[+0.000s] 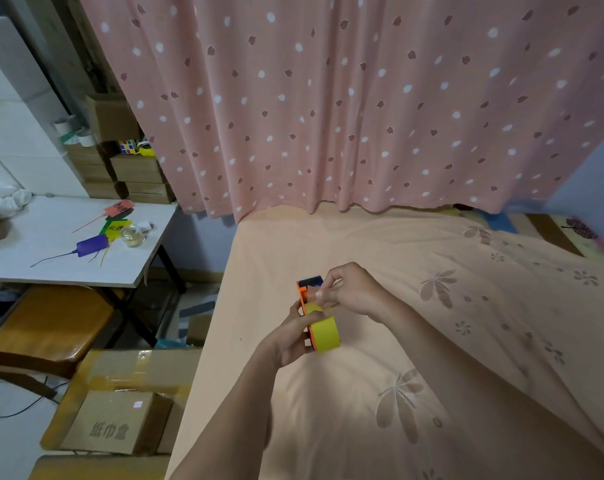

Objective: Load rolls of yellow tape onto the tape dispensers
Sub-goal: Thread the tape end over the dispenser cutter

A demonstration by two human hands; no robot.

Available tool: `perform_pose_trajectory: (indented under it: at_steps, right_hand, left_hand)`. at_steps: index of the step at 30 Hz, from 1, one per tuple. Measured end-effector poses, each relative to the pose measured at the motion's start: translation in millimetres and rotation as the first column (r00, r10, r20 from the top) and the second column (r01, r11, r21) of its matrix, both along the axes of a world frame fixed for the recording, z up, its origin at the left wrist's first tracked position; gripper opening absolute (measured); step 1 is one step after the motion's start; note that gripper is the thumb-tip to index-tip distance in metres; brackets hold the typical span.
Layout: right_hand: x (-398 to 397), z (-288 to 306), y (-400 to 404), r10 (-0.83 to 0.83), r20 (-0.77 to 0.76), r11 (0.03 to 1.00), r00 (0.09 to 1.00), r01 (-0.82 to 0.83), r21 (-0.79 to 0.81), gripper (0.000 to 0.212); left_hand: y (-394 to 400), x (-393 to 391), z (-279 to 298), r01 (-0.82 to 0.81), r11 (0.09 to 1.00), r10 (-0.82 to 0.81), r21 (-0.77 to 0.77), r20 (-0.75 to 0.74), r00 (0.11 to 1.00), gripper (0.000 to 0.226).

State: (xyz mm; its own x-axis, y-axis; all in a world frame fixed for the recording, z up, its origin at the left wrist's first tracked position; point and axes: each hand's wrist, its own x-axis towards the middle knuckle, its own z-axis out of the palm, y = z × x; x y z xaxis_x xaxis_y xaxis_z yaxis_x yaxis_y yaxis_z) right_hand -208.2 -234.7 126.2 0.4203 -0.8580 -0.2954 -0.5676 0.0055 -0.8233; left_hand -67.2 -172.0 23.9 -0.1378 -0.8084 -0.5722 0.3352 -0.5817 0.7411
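Head view: above the peach flower-print bedsheet [432, 341], the left hand [293, 337] curls around an orange plastic tape dispenser [303, 296] carrying a roll of yellow tape [324, 332], holding it in the air. The right hand [349, 289] pinches the loose yellow tape end near the dispenser's dark front. A white side table [51, 271] stands well apart on the left, before a pink dotted curtain [328, 98].

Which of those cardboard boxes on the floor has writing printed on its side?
The small cardboard box nearest the camera, beside the bed. Dark characters are printed on its front face; the larger taped box behind it shows only tape.
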Motion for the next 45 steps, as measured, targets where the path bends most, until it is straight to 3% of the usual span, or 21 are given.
perform_pose_trajectory:
  at_steps: [6,12,17,23,28,34,39,45]
  right_hand:
    - [-2.8,-1.7,-2.9,-0.014,-0.076,0.999,0.997,0.011,-0.042,0.013]
    - [-15.7,0.2,-14.8,-0.248,0.0,0.968,0.969,0.248,-0.036,0.016]
    - [-22.5,-1.6,-28.2,-0.394,0.033,0.919,0.919,0.394,0.002,0.019]
    - [-20.1,-1.6,-40.6,-0.414,-0.012,0.91,0.91,0.413,-0.021,0.019]
    - [-11.8,2.2,-47.6,-0.317,-0.111,0.949,0.942,0.313,-0.049,0.021]
    - [-9.9,6.8,-58.1,-0.305,-0.15,0.952,0.94,0.302,-0.04,0.016]
    - [-3.2,8.7,-54.2,-0.144,-0.111,0.989,0.983,0.142,-0.026,0.019]
    - [-4.7,18.2,-59.5,-0.013,-0.001,0.997,1.0,0.013,-0.076,0.024]
  left_hand:
    - [1.2,-5.8,2.3,0.031,0.999,-0.032,0.032,0.013,0.999,0.102]
    - [10.7,-12.4,-3.5,0.146,0.989,-0.146,0.005,0.095,0.985,0.099]
    - [13.7,-17.8,-9.7,0.093,0.995,-0.092,-0.043,0.005,0.996,0.096]
    - [14.2,-16.6,-5.1,0.117,0.992,-0.118,-0.057,-0.024,0.993,0.099]
    - [14.3,-18.5,0.3,0.243,0.968,-0.24,-0.069,0.051,0.969,0.106]
    - [19.3,-14.1,0.1,0.172,0.983,-0.176,-0.064,-0.066,0.982,0.102]
    - [20.6,-13.7,7.9,0.295,0.954,-0.293,-0.059,0.035,0.955,0.105]
    - [24.3,-8.9,14.9,0.245,0.965,-0.254,-0.09,-0.117,0.96,0.096]
